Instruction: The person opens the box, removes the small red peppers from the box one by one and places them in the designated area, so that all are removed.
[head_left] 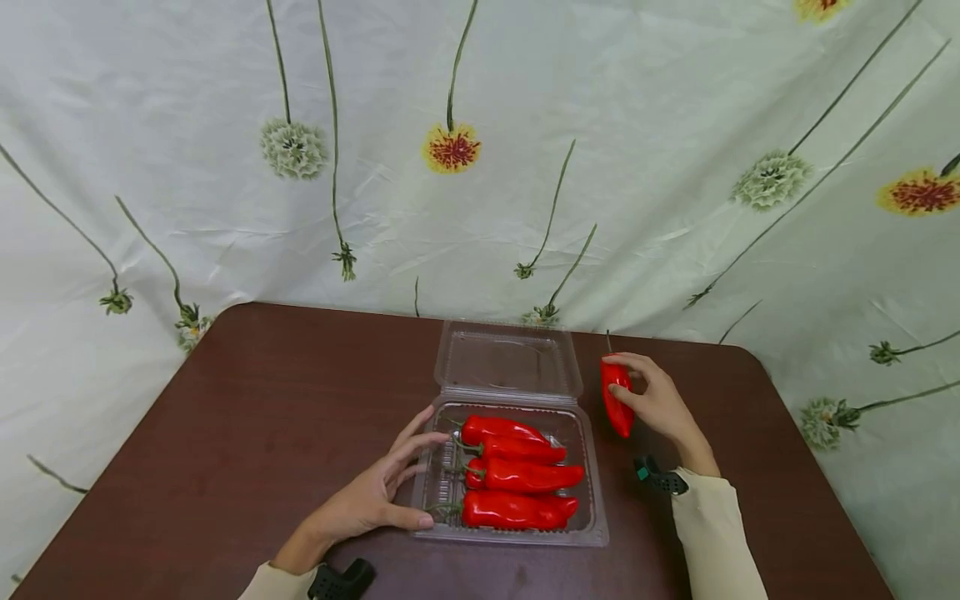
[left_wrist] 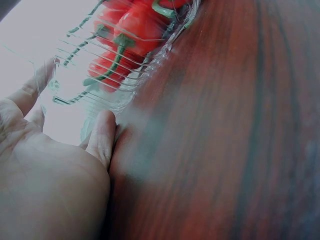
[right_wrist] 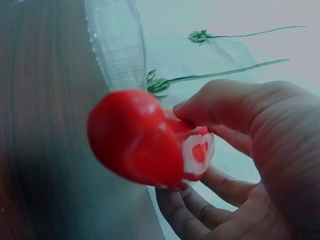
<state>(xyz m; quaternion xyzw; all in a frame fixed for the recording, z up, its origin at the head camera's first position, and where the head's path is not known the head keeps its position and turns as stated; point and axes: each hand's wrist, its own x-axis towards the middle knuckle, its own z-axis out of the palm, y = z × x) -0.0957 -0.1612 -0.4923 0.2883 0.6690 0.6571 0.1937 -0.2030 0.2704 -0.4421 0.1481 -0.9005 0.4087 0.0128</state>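
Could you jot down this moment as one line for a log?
right hand: holds pepper above table | left hand: rests on tray edge | tray: four peppers, lid open

Glossy red pepper, clear ribbed plastic clamshell, smooth dark wood table.

The head view is evenly and softly lit from above and in front, bright enough to read every surface, with only faint shadows under the hands. The dark brown wooden table takes a dull sheen, and the clear plastic clamshell container shows pale glints on its open lid. Straight lines bow slightly towards the frame edges. Both wrist views look washed out and bluish, with blown-out white backgrounds. The glossy red pepper is soft and carries a white glare patch.
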